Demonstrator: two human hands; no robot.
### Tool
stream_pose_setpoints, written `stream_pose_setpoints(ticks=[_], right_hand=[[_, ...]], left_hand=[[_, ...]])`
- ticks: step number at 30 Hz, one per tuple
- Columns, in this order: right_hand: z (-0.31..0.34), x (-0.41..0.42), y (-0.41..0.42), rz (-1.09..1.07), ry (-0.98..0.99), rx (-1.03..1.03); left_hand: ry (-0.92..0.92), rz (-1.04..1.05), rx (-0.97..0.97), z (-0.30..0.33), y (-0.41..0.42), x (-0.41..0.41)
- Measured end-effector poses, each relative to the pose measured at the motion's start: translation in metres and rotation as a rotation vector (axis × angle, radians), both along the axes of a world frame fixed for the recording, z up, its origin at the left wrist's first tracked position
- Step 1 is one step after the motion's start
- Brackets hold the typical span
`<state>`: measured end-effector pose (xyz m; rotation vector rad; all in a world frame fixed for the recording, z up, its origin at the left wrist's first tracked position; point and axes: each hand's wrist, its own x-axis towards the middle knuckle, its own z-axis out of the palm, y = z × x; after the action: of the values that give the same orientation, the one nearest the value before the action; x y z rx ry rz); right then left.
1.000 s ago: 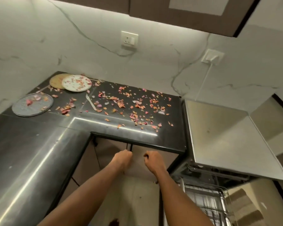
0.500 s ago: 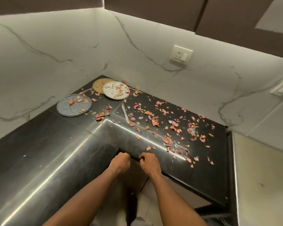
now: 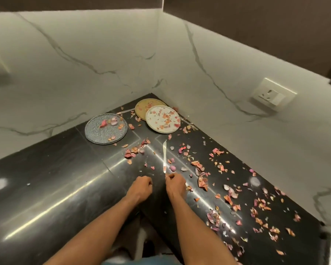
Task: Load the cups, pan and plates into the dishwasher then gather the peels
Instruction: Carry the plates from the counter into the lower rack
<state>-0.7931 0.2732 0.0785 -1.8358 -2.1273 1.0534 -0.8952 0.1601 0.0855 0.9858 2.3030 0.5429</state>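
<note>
Three plates lie in the far corner of the black counter [image 3: 55, 178]: a grey plate [image 3: 105, 129], a white plate [image 3: 161, 119] and, partly under it, a tan plate [image 3: 143, 106]. All carry bits of peel. Pink and orange peels [image 3: 203, 180] are scattered over the counter to the right. A pale knife [image 3: 164, 155] lies flat, pointing away from me. My right hand [image 3: 176, 185] has its fingertips pinched at the knife's near end. My left hand [image 3: 139, 188] hovers beside it, fingers curled, nothing in it. No cups, pan or dishwasher are in view.
White marble walls meet at the corner behind the plates. A wall socket [image 3: 273, 94] sits on the right wall and dark cabinets hang above. The counter's inner edge runs below my forearms, with floor under it.
My view has swung left, away from the dishwasher. Both hands have risen from below the counter edge onto the counter, and my right hand has reached the knife's near end.
</note>
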Motion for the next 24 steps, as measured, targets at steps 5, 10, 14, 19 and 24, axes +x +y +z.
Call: stream_pose_setpoints(ticks=[5,10,14,19,24], right_hand=[[-0.001,-0.04,0.03,-0.001,0.04,-0.015],[-0.009,-0.073,0.047,0.029,-0.099,0.041],[-0.017,-0.078,0.048,0.069,-0.216,0.08],[-0.02,-0.087,0.049,0.028,-0.21,0.039],[-0.014,-0.091,0.053,-0.009,-0.191,-0.062]], left_hand=[[-0.015,0.068,-0.008,-0.005,0.011,-0.018],[-0.027,0.111,-0.076,-0.01,0.017,-0.041],[-0.03,0.107,-0.114,-0.019,0.017,-0.048],[-0.026,0.054,-0.151,-0.028,0.009,-0.042],[-0.018,0.077,-0.153,-0.032,0.002,-0.045]])
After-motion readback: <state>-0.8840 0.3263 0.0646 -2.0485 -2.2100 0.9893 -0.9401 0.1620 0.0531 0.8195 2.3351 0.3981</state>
